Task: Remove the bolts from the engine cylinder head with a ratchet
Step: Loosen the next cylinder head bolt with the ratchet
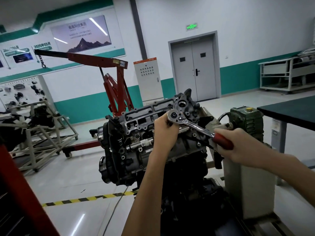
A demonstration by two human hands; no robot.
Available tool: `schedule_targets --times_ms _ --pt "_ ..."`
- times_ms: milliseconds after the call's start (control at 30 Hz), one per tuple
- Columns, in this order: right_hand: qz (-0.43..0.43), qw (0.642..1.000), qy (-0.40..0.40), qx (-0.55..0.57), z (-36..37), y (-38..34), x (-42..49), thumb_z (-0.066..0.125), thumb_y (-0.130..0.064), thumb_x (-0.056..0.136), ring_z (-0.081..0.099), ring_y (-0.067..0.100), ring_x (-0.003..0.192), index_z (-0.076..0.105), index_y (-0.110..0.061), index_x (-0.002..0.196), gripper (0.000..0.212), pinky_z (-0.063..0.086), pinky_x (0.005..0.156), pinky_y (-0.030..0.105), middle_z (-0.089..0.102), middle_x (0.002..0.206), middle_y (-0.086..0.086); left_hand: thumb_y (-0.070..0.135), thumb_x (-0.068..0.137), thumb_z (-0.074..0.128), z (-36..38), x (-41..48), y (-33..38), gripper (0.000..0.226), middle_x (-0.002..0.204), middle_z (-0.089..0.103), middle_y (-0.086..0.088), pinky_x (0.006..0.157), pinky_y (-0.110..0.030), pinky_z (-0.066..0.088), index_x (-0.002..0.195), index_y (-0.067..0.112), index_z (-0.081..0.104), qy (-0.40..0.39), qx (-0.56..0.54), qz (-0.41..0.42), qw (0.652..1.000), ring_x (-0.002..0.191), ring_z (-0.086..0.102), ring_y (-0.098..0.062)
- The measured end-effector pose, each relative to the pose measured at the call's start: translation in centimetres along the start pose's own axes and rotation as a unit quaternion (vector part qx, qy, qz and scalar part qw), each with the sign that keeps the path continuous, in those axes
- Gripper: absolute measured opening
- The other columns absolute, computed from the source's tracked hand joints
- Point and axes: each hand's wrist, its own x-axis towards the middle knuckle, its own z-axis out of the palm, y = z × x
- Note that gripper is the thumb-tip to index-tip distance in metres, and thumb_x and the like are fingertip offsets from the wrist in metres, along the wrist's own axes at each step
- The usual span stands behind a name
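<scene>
Person is working on one engine (129, 159) on a stand, with the cylinder head (141, 120) tilting up toward the camera. The right hand (233, 142) is wrapping round the red handle (222, 141) of the ratchet (192, 124). Its grip is fully closed on the handle, fingers curled over the top. It is holding toward the outer end, likely for leverage on a tight bolt.

The left hand (164, 128) is curling under and round the ratchet head (175, 115), its grip closed on the part just below it. Judging by the pose, it is steadying the head so the socket is not slipping off while the right hand is swinging. The socket and the bolt under it are hidden by the left hand, so whether it is seated cannot be told.

The ratchet head is sitting over the right end of the cylinder head's top face, just beside the cast housing with the round bore. The handle is pointing right and back toward the person.

Counts:
- One ratchet, with two hands both on it.
- One engine in work.
- One red engine hoist (117, 89) behind it.
- One green gearbox (247, 120) near the engine on the right.
- One dark-topped table (289, 114) at far right.
- Bolts: holes and bosses are showing along the head, too small to count reliably.
</scene>
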Motion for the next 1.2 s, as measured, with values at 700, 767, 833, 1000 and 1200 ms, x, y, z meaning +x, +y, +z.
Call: schedule_targets --times_ms 700,767,833,1000,1200 --pt "0.006 1.0 0.003 0.008 0.5 -0.6 -0.4 0.065 -0.003 0.078 0.051 0.015 0.047 0.051 -0.022 0.085 0.025 0.048 0.049 0.025 0.055 0.062 0.004 0.001 0.09 0.058 0.0 -0.2 -0.1 0.056 0.045 0.041 0.017 0.05 -0.013 0.027 0.048 0.036 0.047 0.017 -0.012 0.007 1.0 0.049 0.031 0.0" --pt "0.021 0.996 0.041 0.071 3.2 -1.8 -1.5 0.065 -0.002 0.076 0.048 0.012 0.043 0.05 -0.023 0.082 0.026 0.046 0.047 0.024 0.052 0.058 0.003 0.008 0.092 0.06 0.0 -0.4 -0.2 0.05 0.048 0.04 0.017 0.052 -0.015 0.03 0.052 0.031 0.042 0.024 -0.023 0.01 0.999 0.051 0.032 -0.001" --pt "0.058 0.981 0.104 0.156 7.1 -4.2 -2.8 0.066 -0.002 0.074 0.045 0.006 0.041 0.047 -0.026 0.078 0.031 0.035 0.041 0.011 0.045 0.052 -0.002 0.011 0.093 0.06 0.0 -0.6 -0.1 0.047 0.049 0.039 0.017 0.052 -0.013 0.03 0.055 0.027 0.038 0.029 -0.027 0.012 0.999 0.051 0.032 0.0" --pt "0.132 0.919 0.151 0.34 13.7 -9.7 -2.0 0.059 -0.002 0.078 0.045 0.004 0.04 0.049 -0.016 0.09 0.021 0.035 0.041 0.01 0.048 0.062 0.004 0.01 0.093 0.06 -0.1 -0.7 0.1 0.048 0.05 0.034 0.017 0.052 -0.011 0.027 0.058 0.026 0.033 0.023 -0.02 0.022 0.999 0.051 0.027 -0.001" --pt "0.05 0.985 0.041 0.159 6.2 -4.5 -2.6 0.062 0.002 0.073 0.046 0.001 0.042 0.046 -0.03 0.076 0.036 0.035 0.044 0.008 0.046 0.056 -0.007 0.009 0.092 0.061 -0.6 0.0 0.1 0.048 0.049 0.034 0.014 0.052 -0.02 0.028 0.054 0.023 0.034 -0.005 0.0 0.004 1.0 0.052 0.029 -0.005"
